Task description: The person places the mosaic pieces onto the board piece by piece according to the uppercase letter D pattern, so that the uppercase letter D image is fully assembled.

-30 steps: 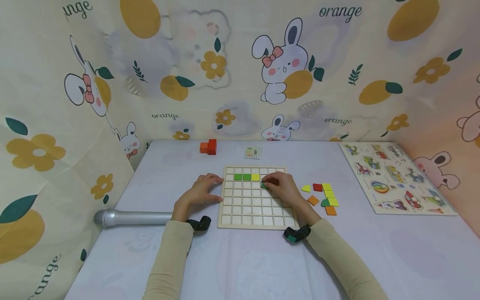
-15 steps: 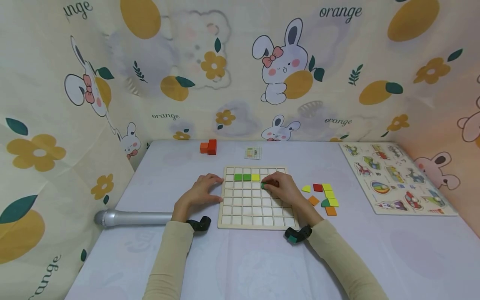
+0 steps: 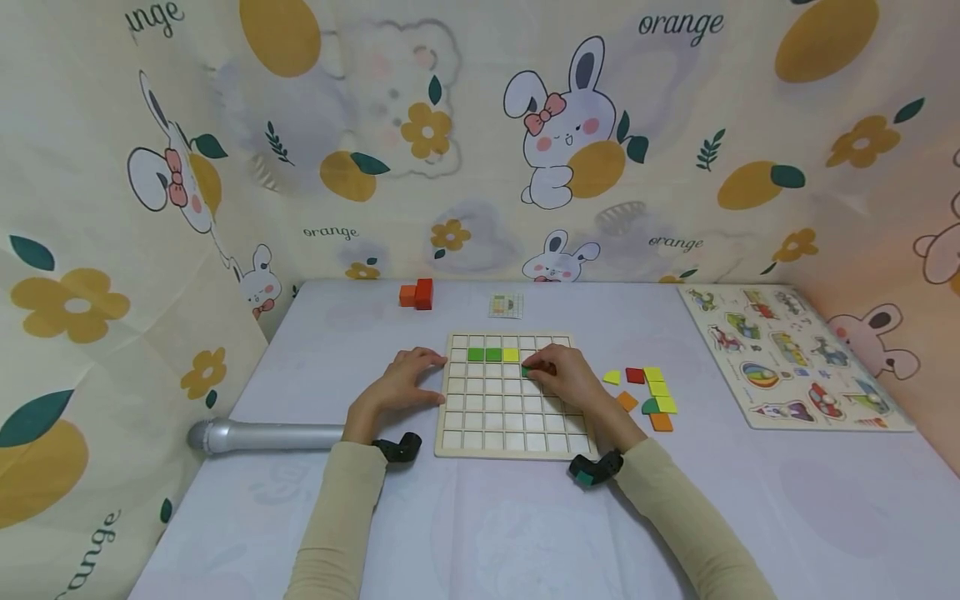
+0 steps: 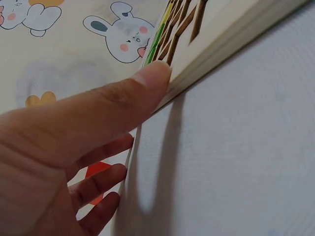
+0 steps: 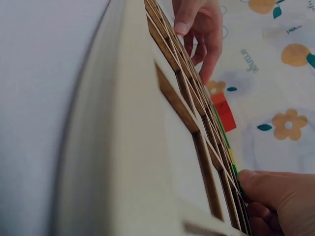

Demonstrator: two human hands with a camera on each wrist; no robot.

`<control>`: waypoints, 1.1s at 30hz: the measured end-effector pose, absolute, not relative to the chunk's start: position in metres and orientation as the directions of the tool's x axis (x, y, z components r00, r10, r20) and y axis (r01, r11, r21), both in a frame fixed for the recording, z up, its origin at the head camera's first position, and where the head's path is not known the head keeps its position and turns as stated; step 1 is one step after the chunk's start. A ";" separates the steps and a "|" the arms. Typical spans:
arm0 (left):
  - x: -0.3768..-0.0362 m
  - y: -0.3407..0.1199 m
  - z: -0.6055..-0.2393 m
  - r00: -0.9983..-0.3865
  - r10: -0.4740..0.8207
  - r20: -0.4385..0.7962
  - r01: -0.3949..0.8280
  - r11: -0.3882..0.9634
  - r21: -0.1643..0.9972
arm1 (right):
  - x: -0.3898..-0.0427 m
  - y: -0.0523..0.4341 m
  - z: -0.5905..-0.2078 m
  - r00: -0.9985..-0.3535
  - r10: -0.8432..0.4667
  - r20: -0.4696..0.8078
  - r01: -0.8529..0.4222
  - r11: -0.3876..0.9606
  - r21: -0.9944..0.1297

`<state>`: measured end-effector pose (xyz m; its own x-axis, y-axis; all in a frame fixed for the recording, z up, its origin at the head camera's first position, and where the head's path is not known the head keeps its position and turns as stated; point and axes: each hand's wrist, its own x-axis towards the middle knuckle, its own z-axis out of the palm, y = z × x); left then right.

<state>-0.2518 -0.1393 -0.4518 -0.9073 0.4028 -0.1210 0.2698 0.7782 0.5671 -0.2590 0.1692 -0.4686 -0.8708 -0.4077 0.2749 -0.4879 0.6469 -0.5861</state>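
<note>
right hand [image 3: 567,377] pinching small dark green wooden tile [image 3: 528,371] at fingertips, nudged slightly up-left since earlier over square wooden grid board [image 3: 510,417], beside yellow tile [image 3: 511,354], left hand [image 3: 401,382] unchanged, relaxed fingers resting against board's left edge

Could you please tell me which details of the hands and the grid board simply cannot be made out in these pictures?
- Green piece: head view, mostly covered by the right hand; its shape is unclear.
- Its cell in the grid board: hidden by the same fingers.
- Small card: head view, print too small.
- Left hand: left wrist view, partly cut off by the frame edge.
</note>
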 end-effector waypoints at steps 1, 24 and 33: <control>-0.252 -0.139 -0.452 -0.908 0.401 -0.121 0.269 0.780 0.566 | -0.259 0.170 -0.469 -0.864 -0.419 0.280 -0.500 0.641 -0.583; -0.252 -0.138 -0.452 -0.909 0.400 -0.121 0.273 0.787 0.554 | -0.232 0.246 -0.438 -0.868 -0.369 0.334 -0.497 0.680 -0.539; -0.252 -0.139 -0.453 -0.911 0.395 -0.122 0.267 0.786 0.557 | -0.214 0.287 -0.440 -0.889 -0.328 0.320 -0.454 0.731 -0.510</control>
<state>-0.2518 -0.1385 -0.4532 -0.9106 0.3951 -0.1215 0.2669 0.7864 0.5570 -0.2144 0.2865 -0.4396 -0.8886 -0.3281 0.3205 -0.4537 0.7306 -0.5102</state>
